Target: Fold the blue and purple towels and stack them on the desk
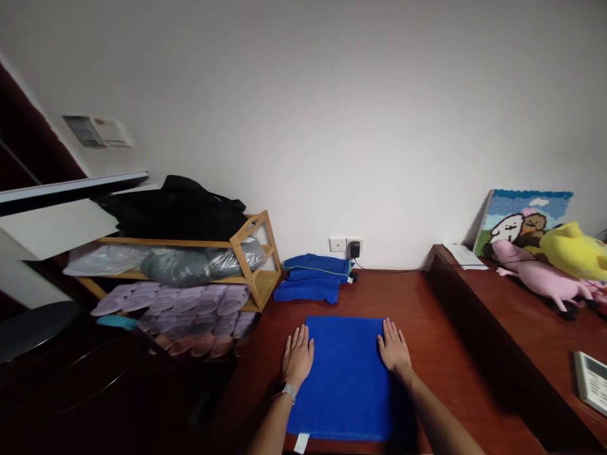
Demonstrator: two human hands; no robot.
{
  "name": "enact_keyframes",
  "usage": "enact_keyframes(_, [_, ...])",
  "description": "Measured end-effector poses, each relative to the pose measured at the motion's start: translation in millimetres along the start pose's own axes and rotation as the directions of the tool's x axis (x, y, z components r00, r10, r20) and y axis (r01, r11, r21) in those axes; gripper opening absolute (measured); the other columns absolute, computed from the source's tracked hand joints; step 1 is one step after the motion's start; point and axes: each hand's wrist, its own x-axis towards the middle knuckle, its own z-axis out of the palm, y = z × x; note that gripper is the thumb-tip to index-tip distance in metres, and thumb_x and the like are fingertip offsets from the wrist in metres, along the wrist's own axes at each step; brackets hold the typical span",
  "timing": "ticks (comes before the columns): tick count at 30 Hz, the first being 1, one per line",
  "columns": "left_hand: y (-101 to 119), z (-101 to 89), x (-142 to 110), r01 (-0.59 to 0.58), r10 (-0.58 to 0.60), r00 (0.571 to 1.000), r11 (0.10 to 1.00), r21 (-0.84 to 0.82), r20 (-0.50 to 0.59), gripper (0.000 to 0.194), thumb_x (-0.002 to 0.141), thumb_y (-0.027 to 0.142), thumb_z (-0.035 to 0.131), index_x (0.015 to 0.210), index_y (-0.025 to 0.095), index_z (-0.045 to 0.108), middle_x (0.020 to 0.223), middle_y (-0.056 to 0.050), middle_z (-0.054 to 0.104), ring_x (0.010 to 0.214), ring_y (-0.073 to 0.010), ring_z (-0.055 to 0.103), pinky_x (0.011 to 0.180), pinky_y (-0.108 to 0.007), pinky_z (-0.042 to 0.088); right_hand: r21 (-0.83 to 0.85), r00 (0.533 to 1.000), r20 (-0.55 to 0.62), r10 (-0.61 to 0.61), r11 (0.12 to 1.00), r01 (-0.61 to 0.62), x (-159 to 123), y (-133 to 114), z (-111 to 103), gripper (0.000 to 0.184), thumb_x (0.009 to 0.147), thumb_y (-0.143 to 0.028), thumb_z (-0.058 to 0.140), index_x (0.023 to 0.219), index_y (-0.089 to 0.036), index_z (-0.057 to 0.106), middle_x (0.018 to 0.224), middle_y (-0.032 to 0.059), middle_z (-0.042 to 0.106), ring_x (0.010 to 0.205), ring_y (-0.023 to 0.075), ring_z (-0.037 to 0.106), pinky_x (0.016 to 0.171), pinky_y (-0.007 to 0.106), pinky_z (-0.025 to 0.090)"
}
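A blue towel (346, 379) lies spread flat on the reddish-brown wooden tabletop (446, 373), with a small white tag (301, 443) sticking out at its near left corner. My left hand (298, 359) rests flat over the towel's far left edge, fingers stretched forward. A light band circles that wrist. Opposite it, my right hand (394, 346) lies palm down at the far right edge, fingers extended. Neither hand grips anything. Beyond them, near the wall, are more blue cloths (313, 278), folded and stacked, one with a green edge.
Left of the table stands a wooden rack (260, 278) holding rows of slippers (203, 300), plastic-wrapped items and a black bag (184, 208). A plugged-in adapter (355, 249) trails a cable. On the raised right surface are plush toys (540, 278), a picture (526, 218) and a calculator (592, 382).
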Motion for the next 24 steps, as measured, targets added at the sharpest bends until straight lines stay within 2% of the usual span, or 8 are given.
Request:
enact_keyframes(3, [2, 0.9, -4, 0.03, -0.033, 0.998, 0.999, 0.045, 0.057, 0.061, 0.103, 0.038, 0.022, 0.156, 0.012, 0.039, 0.163, -0.01, 0.036, 0.151, -0.0255, 0.034, 0.125, -0.048, 0.026, 0.045, 0.998, 0.051, -0.043, 0.998, 0.041, 1, 9, -3, 0.07, 0.103, -0.049, 0.016, 0.163, -0.012, 0.017, 0.169, 0.0029, 0.014, 0.157, 0.0176, 0.01, 0.127, 0.036, 0.009])
enact_keyframes(6, [0, 3.1, -8, 0.045, -0.05, 0.995, 0.997, 0.059, 0.082, 0.062, 0.103, 0.04, 0.021, 0.157, 0.015, 0.037, 0.164, -0.008, 0.033, 0.153, -0.0247, 0.031, 0.125, -0.048, 0.024, 0.086, 0.994, 0.019, -0.108, 0.991, 0.106, -3, 18, -2, 0.069, 0.104, -0.049, 0.015, 0.163, -0.014, 0.018, 0.169, 0.0013, 0.017, 0.156, 0.0155, 0.01, 0.127, 0.034, 0.007])
enact_keyframes(10, [-5, 1.1, -10, 0.056, -0.061, 0.992, 0.998, 0.042, 0.113, 0.063, 0.104, 0.042, 0.022, 0.158, 0.014, 0.034, 0.164, -0.01, 0.032, 0.153, -0.0261, 0.03, 0.125, -0.05, 0.024, 0.096, 0.993, -0.01, -0.117, 0.988, 0.118, -7, 21, 0, 0.069, 0.104, -0.049, 0.015, 0.163, -0.014, 0.015, 0.17, 0.0011, 0.015, 0.157, 0.0149, 0.007, 0.128, 0.034, 0.003])
enact_keyframes(14, [9, -12.4, 1, 0.024, -0.025, 0.999, 1.0, 0.012, 0.032, 0.061, 0.104, 0.04, 0.025, 0.158, 0.013, 0.034, 0.163, -0.012, 0.035, 0.153, -0.0275, 0.03, 0.125, -0.051, 0.024, 0.093, 0.994, -0.006, -0.114, 0.989, 0.114, -8, 18, -3, 0.069, 0.104, -0.049, 0.015, 0.163, -0.014, 0.015, 0.17, 0.0002, 0.013, 0.157, 0.0148, 0.007, 0.127, 0.034, 0.003])
enact_keyframes(16, [33, -18.3, 8, -0.06, 0.059, 0.998, 0.997, -0.04, -0.024, 0.059, 0.105, 0.038, 0.024, 0.159, 0.015, 0.033, 0.164, -0.01, 0.036, 0.154, -0.0261, 0.029, 0.126, -0.049, 0.024, 0.095, 0.994, -0.009, -0.112, 0.989, 0.112, -8, 17, -5, 0.069, 0.104, -0.048, 0.015, 0.163, -0.014, 0.015, 0.17, 0.0, 0.013, 0.157, 0.0148, 0.008, 0.127, 0.034, 0.003])
enact_keyframes(19, [92, -16.6, 14, -0.255, 0.255, 0.967, 0.954, -0.156, -0.021, 0.058, 0.107, 0.041, 0.022, 0.159, 0.018, 0.034, 0.162, -0.008, 0.04, 0.152, -0.0238, 0.032, 0.126, -0.047, 0.026, 0.098, 0.994, -0.017, -0.112, 0.989, 0.113, -8, 17, -5, 0.068, 0.104, -0.048, 0.015, 0.163, -0.015, 0.016, 0.169, -0.0005, 0.014, 0.157, 0.015, 0.008, 0.127, 0.034, 0.004])
enact_keyframes(21, [135, -7.5, 13, -0.374, 0.384, 0.923, 0.901, -0.22, 0.004, 0.057, 0.107, 0.044, 0.024, 0.158, 0.021, 0.036, 0.162, -0.007, 0.042, 0.152, -0.0235, 0.033, 0.126, -0.047, 0.026, 0.096, 0.993, -0.02, -0.114, 0.989, 0.115, -8, 18, -5, 0.068, 0.104, -0.047, 0.016, 0.163, -0.016, 0.017, 0.169, -0.0004, 0.015, 0.157, 0.0153, 0.009, 0.127, 0.034, 0.004])
enact_keyframes(24, [185, 10.7, 7, -0.441, 0.462, 0.887, 0.853, -0.278, 0.014, 0.057, 0.107, 0.045, 0.024, 0.157, 0.024, 0.038, 0.161, -0.008, 0.043, 0.152, -0.024, 0.033, 0.126, -0.049, 0.027, 0.081, 0.991, -0.015, -0.131, 0.988, 0.132, -8, 20, -4, 0.067, 0.103, -0.046, 0.017, 0.163, -0.017, 0.02, 0.169, -0.0004, 0.016, 0.157, 0.0156, 0.009, 0.126, 0.033, 0.004])
